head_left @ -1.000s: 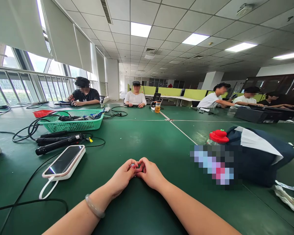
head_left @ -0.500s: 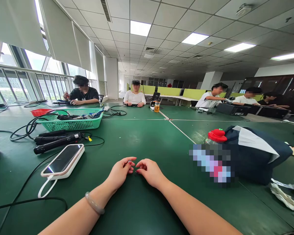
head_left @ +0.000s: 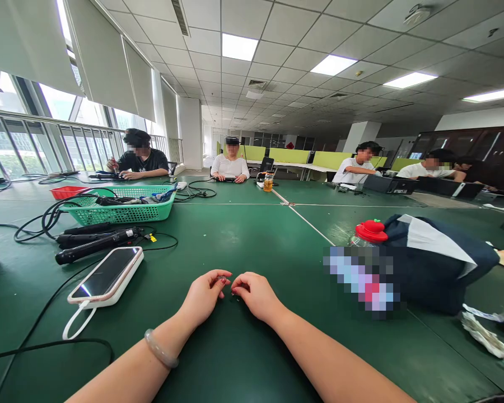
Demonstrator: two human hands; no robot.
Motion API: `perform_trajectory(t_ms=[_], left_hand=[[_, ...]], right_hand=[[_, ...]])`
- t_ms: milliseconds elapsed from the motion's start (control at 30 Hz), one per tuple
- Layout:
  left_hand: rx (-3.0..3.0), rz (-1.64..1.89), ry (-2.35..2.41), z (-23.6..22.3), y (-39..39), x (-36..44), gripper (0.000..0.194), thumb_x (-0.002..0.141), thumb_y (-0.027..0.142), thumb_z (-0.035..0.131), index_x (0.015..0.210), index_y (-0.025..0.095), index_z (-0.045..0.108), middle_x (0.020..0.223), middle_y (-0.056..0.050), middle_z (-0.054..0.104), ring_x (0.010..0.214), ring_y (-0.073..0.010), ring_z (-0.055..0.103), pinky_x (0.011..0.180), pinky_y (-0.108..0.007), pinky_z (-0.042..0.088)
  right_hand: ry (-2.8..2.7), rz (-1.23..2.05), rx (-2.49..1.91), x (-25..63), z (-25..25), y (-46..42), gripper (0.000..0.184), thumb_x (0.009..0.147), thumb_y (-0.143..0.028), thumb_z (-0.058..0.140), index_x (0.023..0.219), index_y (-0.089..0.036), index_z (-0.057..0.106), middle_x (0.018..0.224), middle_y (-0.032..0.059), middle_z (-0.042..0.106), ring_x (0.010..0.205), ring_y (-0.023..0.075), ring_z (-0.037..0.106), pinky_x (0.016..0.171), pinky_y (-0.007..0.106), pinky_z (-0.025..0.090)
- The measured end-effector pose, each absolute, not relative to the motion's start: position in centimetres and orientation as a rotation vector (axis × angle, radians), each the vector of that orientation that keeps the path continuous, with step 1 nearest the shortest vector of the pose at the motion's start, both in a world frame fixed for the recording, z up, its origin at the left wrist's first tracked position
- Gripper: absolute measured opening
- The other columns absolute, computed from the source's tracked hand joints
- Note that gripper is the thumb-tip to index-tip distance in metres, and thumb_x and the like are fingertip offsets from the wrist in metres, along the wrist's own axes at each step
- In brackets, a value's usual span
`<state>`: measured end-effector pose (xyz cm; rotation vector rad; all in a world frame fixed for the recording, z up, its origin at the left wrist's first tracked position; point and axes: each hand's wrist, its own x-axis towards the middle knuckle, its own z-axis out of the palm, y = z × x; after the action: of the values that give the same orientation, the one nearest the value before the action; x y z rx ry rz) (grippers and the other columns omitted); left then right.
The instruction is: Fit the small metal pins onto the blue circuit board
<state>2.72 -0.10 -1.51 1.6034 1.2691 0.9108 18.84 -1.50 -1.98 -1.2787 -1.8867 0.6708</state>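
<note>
My left hand (head_left: 205,292) and my right hand (head_left: 252,293) rest side by side on the green table (head_left: 243,246), fingers curled inward, fingertips a small gap apart. A pale bangle sits on my left wrist. The left hand's thumb and forefinger pinch something tiny that I cannot make out. My right hand's fingers are curled with nothing visible in them. A phone lying on a white power bank (head_left: 106,276) is to the left of my hands.
Black handheld tools (head_left: 94,243) with cables lie left, behind them a green basket (head_left: 121,210) and a red tray (head_left: 69,192). A red-capped bottle (head_left: 372,232) and a dark bag (head_left: 437,260) sit right. Several people sit along the far edge.
My hands were touching at the fingertips a second ago; they have drawn slightly apart. The view has shifted a little.
</note>
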Motion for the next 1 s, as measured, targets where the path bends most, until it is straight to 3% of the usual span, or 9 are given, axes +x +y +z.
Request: perform_trajectory(t_ms=[233, 433, 567, 767, 1000], left_hand=[[1.612, 0.877, 1.280, -0.7, -0.8, 2.9, 0.038, 0.072, 0.027, 0.050, 0.107, 0.016, 0.059, 0.089, -0.005, 0.066, 0.066, -0.0140, 0.061, 0.060, -0.026, 0.047], [1.631, 0.879, 1.236, -0.8, -0.8, 3.0, 0.042, 0.071, 0.016, 0.049, 0.111, 0.015, 0.057, 0.085, -0.005, 0.068, 0.072, -0.0158, 0.064, 0.069, -0.028, 0.051], [1.617, 0.888, 1.195, -1.1, -0.8, 2.9, 0.041, 0.071, 0.016, 0.050, 0.111, 0.015, 0.058, 0.089, -0.006, 0.069, 0.075, -0.0171, 0.066, 0.070, -0.029, 0.052], [1.624, 0.876, 1.098, -0.8, -1.2, 3.0, 0.042, 0.072, 0.019, 0.052, 0.112, 0.015, 0.058, 0.088, -0.005, 0.070, 0.076, -0.0166, 0.066, 0.072, -0.029, 0.053], [1.738, 0.830, 1.083, -0.6, -1.4, 3.0, 0.045, 0.072, 0.024, 0.054, 0.116, 0.016, 0.059, 0.084, -0.003, 0.070, 0.072, -0.0167, 0.064, 0.071, -0.028, 0.050]], right_hand=[[-1.816, 0.707, -1.264, 18.9, -2.0, -1.4, 0.013, 0.068, -0.007, 0.062, 0.067, -0.019, 0.067, 0.070, -0.0011, 0.058, 0.064, 0.0109, 0.052, 0.063, 0.022, 0.043], [-1.711, 0.824, -1.153, 19.0, -2.6, -1.1, 0.019, 0.069, -0.008, 0.055, 0.069, -0.020, 0.070, 0.082, 0.0017, 0.059, 0.067, 0.0114, 0.057, 0.067, 0.025, 0.049], [-1.627, 0.892, -1.112, 19.0, -2.7, -1.0, 0.021, 0.069, -0.010, 0.052, 0.071, -0.019, 0.070, 0.084, 0.0025, 0.061, 0.067, 0.0118, 0.058, 0.066, 0.026, 0.051], [-1.458, 1.055, -1.092, 18.9, -2.5, -0.9, 0.013, 0.070, -0.018, 0.054, 0.080, -0.017, 0.061, 0.069, 0.0004, 0.061, 0.061, 0.0129, 0.059, 0.060, 0.026, 0.052], [-1.568, 0.941, -1.115, 18.8, -2.5, -1.1, 0.008, 0.075, -0.023, 0.053, 0.082, -0.019, 0.054, 0.069, -0.0004, 0.060, 0.060, 0.0123, 0.058, 0.059, 0.025, 0.050]])
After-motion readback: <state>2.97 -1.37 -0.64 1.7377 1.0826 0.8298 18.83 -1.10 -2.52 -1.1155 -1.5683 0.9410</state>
